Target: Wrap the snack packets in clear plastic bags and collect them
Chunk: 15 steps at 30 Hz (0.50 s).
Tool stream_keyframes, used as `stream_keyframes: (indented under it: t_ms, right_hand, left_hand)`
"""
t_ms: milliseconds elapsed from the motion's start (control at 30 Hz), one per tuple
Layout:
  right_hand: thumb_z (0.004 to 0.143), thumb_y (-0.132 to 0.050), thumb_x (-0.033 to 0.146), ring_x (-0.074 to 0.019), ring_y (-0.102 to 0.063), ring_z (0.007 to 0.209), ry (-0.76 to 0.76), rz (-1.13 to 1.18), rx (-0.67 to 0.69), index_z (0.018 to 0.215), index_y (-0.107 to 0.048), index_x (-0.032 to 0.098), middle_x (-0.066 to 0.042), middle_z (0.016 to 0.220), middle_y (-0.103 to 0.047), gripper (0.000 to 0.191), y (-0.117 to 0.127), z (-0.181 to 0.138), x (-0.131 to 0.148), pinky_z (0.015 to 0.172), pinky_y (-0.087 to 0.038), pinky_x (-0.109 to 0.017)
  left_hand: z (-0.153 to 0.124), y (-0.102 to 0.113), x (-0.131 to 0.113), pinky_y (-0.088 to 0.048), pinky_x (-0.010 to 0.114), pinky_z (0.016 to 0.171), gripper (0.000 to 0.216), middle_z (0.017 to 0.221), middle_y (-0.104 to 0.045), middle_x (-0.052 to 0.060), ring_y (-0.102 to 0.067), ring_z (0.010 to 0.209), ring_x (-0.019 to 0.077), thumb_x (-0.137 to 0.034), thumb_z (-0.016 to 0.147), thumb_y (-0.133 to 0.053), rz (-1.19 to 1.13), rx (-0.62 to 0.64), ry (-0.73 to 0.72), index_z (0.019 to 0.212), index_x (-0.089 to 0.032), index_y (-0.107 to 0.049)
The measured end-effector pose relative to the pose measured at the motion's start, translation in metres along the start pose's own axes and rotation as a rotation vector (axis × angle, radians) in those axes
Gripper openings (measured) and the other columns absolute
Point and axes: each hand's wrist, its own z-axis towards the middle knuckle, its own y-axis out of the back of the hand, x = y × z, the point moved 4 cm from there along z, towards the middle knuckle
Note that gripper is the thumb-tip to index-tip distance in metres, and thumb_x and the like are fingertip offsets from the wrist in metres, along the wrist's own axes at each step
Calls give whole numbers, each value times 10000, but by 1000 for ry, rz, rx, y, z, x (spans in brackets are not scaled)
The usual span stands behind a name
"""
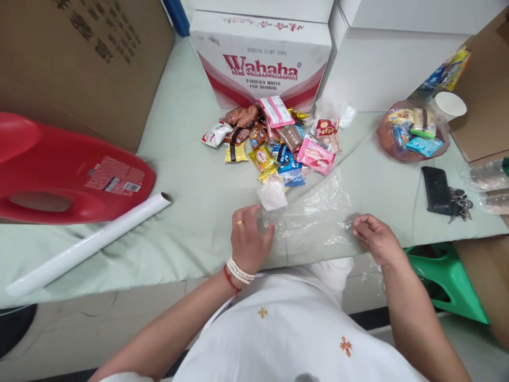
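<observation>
Take the thin, crinkled piece of clear plastic film (318, 225), perhaps a bag, as the clock's centre, with twelve pointing away from the body. Lies flattened between two well-separated hands, near the front edge of the pale green cloth-covered table (191, 228). Pinched at three o'clock between the thumb and fingers of the bare right hand (374, 236). At nine, only loosely curved, with thumb apart from fingers: the bare left hand (251, 239), wearing a gold ring and white beads. Cannot tell whether touching the film there or merely beside it.

To handle such flimsy plastic well, probably best to hold the three o'clock edge lightly but surely, then pinch the nine o'clock edge at a matching height before pulling. Draw outward evenly toward both sides; avoid yanking, likely to stretch or tear the film. Rub the layers between thumb and finger if clinging together. Mind the small, whitish, crumpled packet (272, 193) at ten, close to the left fingertips, and the bright pink rectangular wrapper (316, 155) at twelve, in front of the white-and-red cardboard box (262, 63). Work slightly toward six to avoid snagging either, without letting the film slide off the table.
</observation>
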Motion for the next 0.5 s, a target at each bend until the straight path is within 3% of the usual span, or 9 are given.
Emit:
stream_keyframes:
  t_ms: [67, 100, 167, 200, 267, 367, 433, 500]
  right_hand:
    - [675, -849, 582, -62, -333, 461, 25, -60, 6, 873, -625, 199, 27, 665, -595, 486, 4, 1, 2, 426, -217, -207]
    - [689, -840, 589, -64, -343, 472, 39, -89, 19, 878, -623, 198, 27, 673, -594, 485, 6, 0, 4, 436, -227, -206]
    - [721, -817, 606, -64, -346, 487, 58, -146, 64, 885, -618, 197, 32, 678, -579, 484, 9, -2, 7, 453, -237, -204]
    - [737, -804, 614, -65, -346, 493, 60, -174, 93, 887, -615, 197, 35, 677, -568, 482, 11, -5, 7, 460, -242, -205]
    - [765, -778, 627, -69, -340, 500, 48, -240, 151, 886, -614, 201, 41, 669, -543, 472, 20, -10, 6, 467, -243, -208]
    - [799, -741, 632, -101, -416, 546, 34, -382, 247, 854, -628, 207, 25, 673, -551, 443, 42, -18, 2, 502, -314, -227]
    - [801, -714, 647, -148, -515, 625, 38, -532, 324, 805, -649, 208, -8, 700, -603, 444, 61, -17, 4, 579, -413, -265]
    - [781, -684, 671, -206, -593, 704, 76, -737, 312, 764, -672, 213, -40, 742, -665, 458, 77, -6, 17, 669, -475, -321]
  left_hand:
    - [-10, 0, -16, -464, 501, 1019, 259, 1069, -697, 91, -645, 1109, 284, -249, 828, -742, 159, -103, -390, 1073, -261, -658]
    - [-14, -4, -24, -424, 505, 1082, 237, 1080, -714, 63, -641, 1158, 265, -199, 861, -708, 205, -90, -572, 1075, -292, -667]
    - [-17, -16, -35, -345, 500, 1177, 335, 1169, -733, 21, -620, 1257, 223, -114, 908, -627, 259, 51, -836, 1156, -336, -664]
    - [-15, -23, -38, -308, 515, 1208, 409, 1271, -716, 31, -589, 1321, 223, -89, 920, -588, 282, 153, -887, 1241, -336, -642]
    - [-10, -35, -38, -259, 574, 1232, 526, 1475, -610, 112, -507, 1431, 270, -79, 927, -536, 323, 369, -850, 1416, -271, -558]
    - [-12, -44, -30, -214, 629, 1242, 574, 1594, -487, 169, -421, 1501, 312, -146, 949, -518, 322, 626, -743, 1518, -195, -470]
    - [-23, -45, -25, -185, 620, 1263, 533, 1614, -471, 142, -379, 1530, 295, -210, 982, -503, 273, 718, -719, 1514, -199, -481]
    - [-33, -43, -20, -169, 612, 1273, 506, 1635, -446, 122, -335, 1555, 284, -247, 999, -490, 236, 733, -684, 1504, -214, -501]
